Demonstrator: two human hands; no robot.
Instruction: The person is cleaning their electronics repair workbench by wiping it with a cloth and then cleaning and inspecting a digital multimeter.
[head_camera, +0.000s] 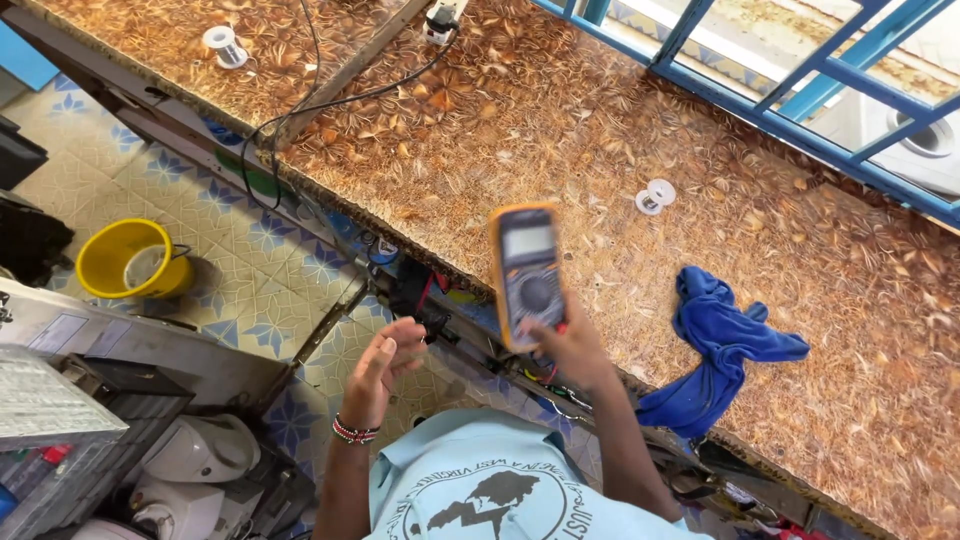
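Note:
My right hand (570, 345) grips the lower end of a yellow-cased multimeter (527, 272) with a grey screen and round dial, held up over the front edge of the patterned brown workbench (560, 140). Red and black leads hang below that hand. My left hand (385, 362), with a beaded band at the wrist, is raised beside it with fingers loosely curled; it pinches something small and dark at the fingertips, which I cannot make out.
A blue cloth (715, 345) lies crumpled on the bench edge to the right. Two white spools (655, 195) (223, 44) and black cables (300, 110) rest on the bench. A yellow bucket (135, 260) stands on the tiled floor; appliances are stacked at lower left.

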